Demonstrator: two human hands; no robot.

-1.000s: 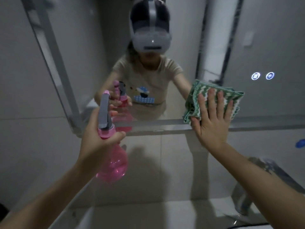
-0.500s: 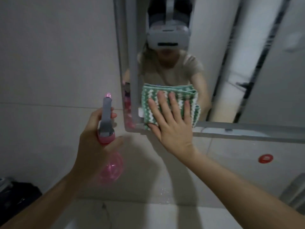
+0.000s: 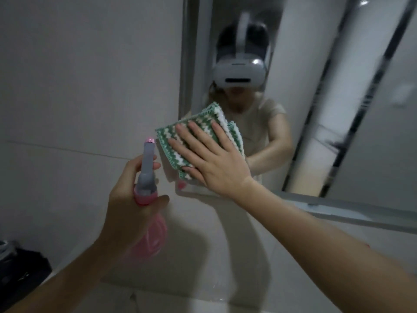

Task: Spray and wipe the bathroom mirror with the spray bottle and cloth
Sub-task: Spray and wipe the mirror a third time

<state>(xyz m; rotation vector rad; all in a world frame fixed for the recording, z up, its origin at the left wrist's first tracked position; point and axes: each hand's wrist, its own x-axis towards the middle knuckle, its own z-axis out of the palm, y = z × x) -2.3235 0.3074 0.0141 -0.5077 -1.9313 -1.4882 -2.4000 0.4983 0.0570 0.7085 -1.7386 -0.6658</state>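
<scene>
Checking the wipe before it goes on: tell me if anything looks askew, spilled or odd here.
One thing: the cloth, pressed flat by the right hand, sits at the mirror's lower-left corner and overhangs its edge onto the wall. The left hand grips the spray bottle upright. No spill or damage is visible.

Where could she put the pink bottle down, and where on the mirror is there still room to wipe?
The pale ledge below the wall, right of the dark thing, looks bare. The mirror is open to the right of the cloth. It is crowded at the mirror's lower left corner, where the right hand presses the cloth and the left hand grips the spray bottle.
</scene>
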